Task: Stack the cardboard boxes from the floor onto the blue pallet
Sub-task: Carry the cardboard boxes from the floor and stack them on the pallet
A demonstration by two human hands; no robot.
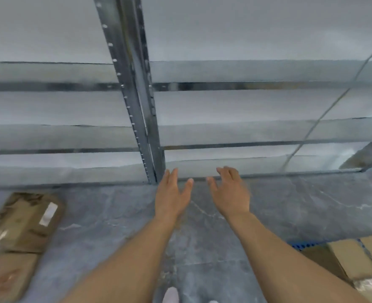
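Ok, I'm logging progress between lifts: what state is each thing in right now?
Left hand: open, holds nothing.
Right hand: open, fingers relaxed, holds nothing.
Boxes at left: lying on the floor, untouched.
Boxes at right: lying on the pallet.
Pallet: only a blue corner shows.

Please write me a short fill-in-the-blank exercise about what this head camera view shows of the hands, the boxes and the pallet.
1. Both the left hand and the right hand hold ____.
2. The cardboard boxes on the floor lie to the person's ____.
3. The pallet that shows at the lower right under the stacked boxes is ____ in colour.
4. The upright post behind the hands is made of ____.

Missing words: nothing; left; blue; metal
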